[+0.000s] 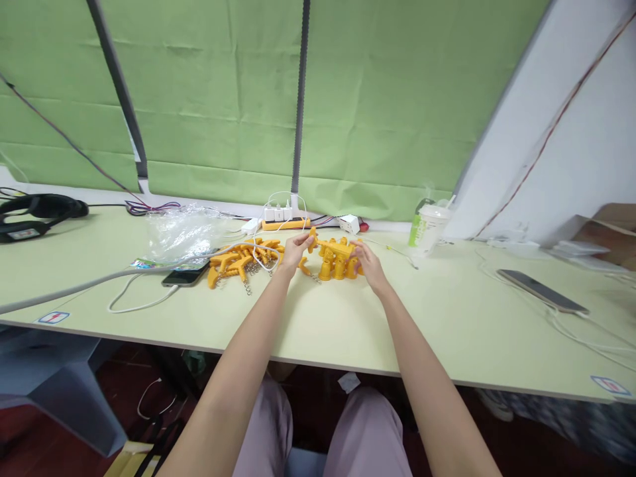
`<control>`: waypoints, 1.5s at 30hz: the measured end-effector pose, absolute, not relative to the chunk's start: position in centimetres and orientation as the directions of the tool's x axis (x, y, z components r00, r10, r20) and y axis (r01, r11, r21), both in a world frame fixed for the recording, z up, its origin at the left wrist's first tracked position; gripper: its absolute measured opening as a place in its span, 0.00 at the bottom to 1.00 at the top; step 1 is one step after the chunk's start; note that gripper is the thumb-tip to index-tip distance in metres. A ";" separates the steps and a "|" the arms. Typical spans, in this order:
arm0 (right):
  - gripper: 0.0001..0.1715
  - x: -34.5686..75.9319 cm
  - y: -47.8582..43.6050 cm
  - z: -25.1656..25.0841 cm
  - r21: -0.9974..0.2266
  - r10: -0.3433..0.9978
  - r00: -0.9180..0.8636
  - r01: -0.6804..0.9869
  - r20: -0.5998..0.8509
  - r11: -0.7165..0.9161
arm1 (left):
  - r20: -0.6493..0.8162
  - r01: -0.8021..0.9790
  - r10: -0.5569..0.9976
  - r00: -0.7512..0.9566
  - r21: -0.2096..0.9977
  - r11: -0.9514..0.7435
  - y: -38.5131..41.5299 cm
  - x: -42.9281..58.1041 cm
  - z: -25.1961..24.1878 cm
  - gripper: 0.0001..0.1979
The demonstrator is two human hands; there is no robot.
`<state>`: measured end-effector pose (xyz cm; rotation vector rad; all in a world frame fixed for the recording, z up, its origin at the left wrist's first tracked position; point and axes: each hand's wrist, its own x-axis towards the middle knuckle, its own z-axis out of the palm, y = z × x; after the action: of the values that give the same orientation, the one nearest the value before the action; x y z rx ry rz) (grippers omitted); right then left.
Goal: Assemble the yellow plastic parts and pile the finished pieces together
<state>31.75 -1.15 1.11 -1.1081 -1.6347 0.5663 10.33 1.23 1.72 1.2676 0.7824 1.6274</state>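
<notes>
Both my arms reach far out over the pale green table (318, 318). My left hand (294, 252) is closed in a pinch on a small orange plastic piece (312, 236), lifted slightly above the table. My right hand (366, 262) rests against a cluster of upright orange plastic parts (338, 260), its fingers curled on the cluster's right side. A loose pile of similar orange pieces with small metal springs (241, 261) lies just left of my left hand.
A phone on a white cable (185, 275) and a clear plastic bag (181, 233) lie at the left. A power strip with chargers (284, 218) sits behind. A drink cup (428, 228) stands at the right, another phone (542, 290) farther right, headphones (34, 213) far left.
</notes>
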 end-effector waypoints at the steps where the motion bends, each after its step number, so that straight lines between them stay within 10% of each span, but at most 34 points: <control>1: 0.35 31.6 -1.2 1.2 -0.807 0.870 -0.054 0.348 0.490 0.476 | 0.376 -0.272 0.921 -0.096 0.880 -0.388 1.3 10.2 1.7 0.17; 45: 0.30 30.8 -0.1 0.3 -0.905 0.924 0.072 0.243 0.377 0.350 | 0.416 -0.150 0.904 0.101 0.904 -0.400 1.7 11.0 1.0 0.15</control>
<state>30.84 -0.14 0.33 -1.1347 -1.4373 0.7274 11.02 1.70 0.97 1.4679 0.7873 1.4623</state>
